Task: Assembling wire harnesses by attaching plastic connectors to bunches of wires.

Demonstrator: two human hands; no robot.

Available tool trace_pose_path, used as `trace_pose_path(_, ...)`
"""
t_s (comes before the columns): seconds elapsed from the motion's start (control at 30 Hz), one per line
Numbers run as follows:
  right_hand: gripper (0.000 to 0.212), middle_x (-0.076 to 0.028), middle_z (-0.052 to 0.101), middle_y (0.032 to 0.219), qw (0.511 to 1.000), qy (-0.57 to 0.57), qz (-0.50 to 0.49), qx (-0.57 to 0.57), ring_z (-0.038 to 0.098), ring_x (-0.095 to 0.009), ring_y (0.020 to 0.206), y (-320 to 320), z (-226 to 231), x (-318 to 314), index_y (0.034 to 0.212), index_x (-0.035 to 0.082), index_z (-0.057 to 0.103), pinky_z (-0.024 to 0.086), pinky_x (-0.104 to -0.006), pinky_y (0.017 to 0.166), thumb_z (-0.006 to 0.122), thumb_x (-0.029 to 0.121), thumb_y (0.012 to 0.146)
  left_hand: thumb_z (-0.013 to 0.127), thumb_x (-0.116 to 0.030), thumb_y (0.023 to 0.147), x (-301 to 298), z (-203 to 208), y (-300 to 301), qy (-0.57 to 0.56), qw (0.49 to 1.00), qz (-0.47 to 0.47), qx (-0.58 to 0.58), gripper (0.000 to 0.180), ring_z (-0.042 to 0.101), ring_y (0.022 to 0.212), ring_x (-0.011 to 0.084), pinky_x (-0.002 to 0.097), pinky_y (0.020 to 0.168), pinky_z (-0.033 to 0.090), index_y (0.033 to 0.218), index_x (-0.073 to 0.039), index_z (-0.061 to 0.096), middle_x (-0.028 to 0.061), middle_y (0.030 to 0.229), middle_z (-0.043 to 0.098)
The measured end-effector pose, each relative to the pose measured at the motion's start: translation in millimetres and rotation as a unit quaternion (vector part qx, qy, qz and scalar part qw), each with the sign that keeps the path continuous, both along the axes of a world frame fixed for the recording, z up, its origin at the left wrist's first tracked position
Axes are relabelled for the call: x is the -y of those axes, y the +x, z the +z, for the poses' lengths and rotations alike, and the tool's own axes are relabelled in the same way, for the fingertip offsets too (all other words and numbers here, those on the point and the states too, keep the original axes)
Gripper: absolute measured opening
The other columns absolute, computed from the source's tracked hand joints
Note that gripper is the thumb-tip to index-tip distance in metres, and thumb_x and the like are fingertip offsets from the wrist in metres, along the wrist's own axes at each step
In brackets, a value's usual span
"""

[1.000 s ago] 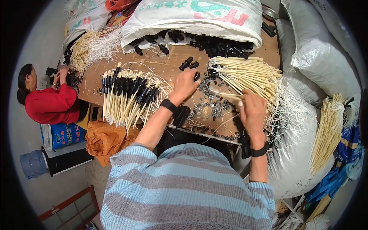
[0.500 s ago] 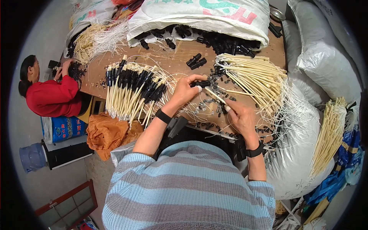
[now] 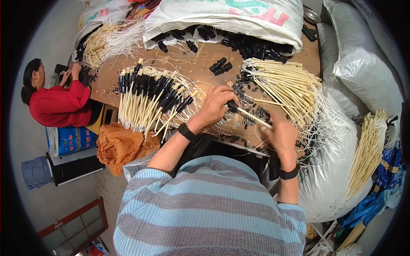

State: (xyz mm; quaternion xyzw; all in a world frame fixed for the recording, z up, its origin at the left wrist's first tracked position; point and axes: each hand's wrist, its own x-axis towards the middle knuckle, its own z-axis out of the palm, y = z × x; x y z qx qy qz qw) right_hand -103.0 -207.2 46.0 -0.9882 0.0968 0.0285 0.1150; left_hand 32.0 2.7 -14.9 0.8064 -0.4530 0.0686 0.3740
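Note:
My left hand (image 3: 216,105) is closed around a black plastic fitting (image 3: 232,105), much of it covered by the fingers. One end of a thin cream-coloured rod (image 3: 253,116) meets the fitting; how deep it sits inside is hidden. At the rod's other end, my right hand (image 3: 282,136) has its fingers closed on it, smeared by motion. Small black and grey pieces (image 3: 240,94) lie scattered under and beyond the rod. To the left of my hands lies a bundle of rods with black fittings (image 3: 147,87) on their far ends.
Plain cream rods with white wires (image 3: 279,81) are piled at right. Beyond my hands lie loose black fittings (image 3: 220,66) and a white woven sack (image 3: 222,27) spilling more. Stuffed sacks (image 3: 326,179) crowd the right side. Someone in red (image 3: 62,100) works at the table's left end.
The rod's end has gone from beside the fitting to in line with it. My left hand has turned over the fitting, and my right hand has moved right and slightly nearer me.

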Motion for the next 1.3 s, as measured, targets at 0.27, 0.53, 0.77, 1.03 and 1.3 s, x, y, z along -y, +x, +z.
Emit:
trace_pose_path(0.27, 0.006, -0.017, 0.067, 0.096, 0.886, 0.385, 0.065, 0.252, 0.066, -0.026, 0.082, 12, -34, 4, 0.087, 0.005, 0.062, 0.052, -0.0341, 0.064, 0.063, 0.003, 0.081, 0.063, -0.009, 0.077, 25, 44, -30, -0.063, 0.996, -0.05, 0.025, 0.026, 0.063, 0.058, 0.0168, 0.0288, 0.05, 0.047, 0.102, -0.012, 0.065, 0.0052, 0.08, 0.068)
trace_pose_path(0.53, 0.023, -0.009, 0.066, 0.081, 0.931, 0.315, 0.098, 0.156, 0.063, -0.019, 0.063, 16, -35, -41, 0.099, 0.009, 0.067, 0.05, -0.0325, 0.059, 0.074, 0.014, 0.078, 0.06, -0.008, 0.086, 13, 14, -15, -0.054, 0.872, 0.063, -0.483, 0.014, 0.053, 0.054, 0.005, 0.0227, 0.05, 0.044, 0.097, -0.001, 0.067, 0.0027, 0.069, 0.065)
trace_pose_path(0.77, 0.024, -0.008, 0.061, 0.071, 0.959, 0.094, 0.073, 0.256, 0.061, -0.028, 0.059, 12, -32, -37, 0.096, 0.012, 0.064, 0.047, -0.0366, 0.051, 0.069, 0.008, 0.073, 0.066, -0.001, 0.076, -2, 27, 1, 0.007, 0.859, 0.122, -0.498, 0.023, 0.054, 0.06, 0.0056, 0.0222, 0.056, 0.045, 0.098, -0.006, 0.071, -0.0031, 0.076, 0.066)
trace_pose_path(1.03, 0.02, -0.01, 0.064, 0.066, 0.917, 0.373, -0.001, 0.143, 0.062, -0.028, 0.056, 11, -36, -41, 0.095, 0.011, 0.069, 0.047, -0.036, 0.05, 0.067, 0.012, 0.075, 0.063, -0.006, 0.07, 9, 28, -18, 0.006, 0.941, 0.035, -0.335, 0.026, 0.061, 0.063, 0.0225, 0.0354, 0.06, 0.046, 0.096, -0.003, 0.067, 0.0132, 0.073, 0.065)
trace_pose_path(1.3, 0.012, -0.013, 0.063, 0.065, 0.946, 0.202, 0.021, 0.252, 0.062, -0.026, 0.054, 17, -28, -44, 0.092, 0.008, 0.071, 0.046, -0.0333, 0.05, 0.066, 0.012, 0.081, 0.055, 0.001, 0.072, -1, 21, -17, 0.137, 0.975, 0.033, -0.171, 0.041, 0.059, 0.098, 0.0372, 0.0445, 0.084, 0.048, 0.112, -0.007, 0.06, 0.0161, 0.1, 0.065)
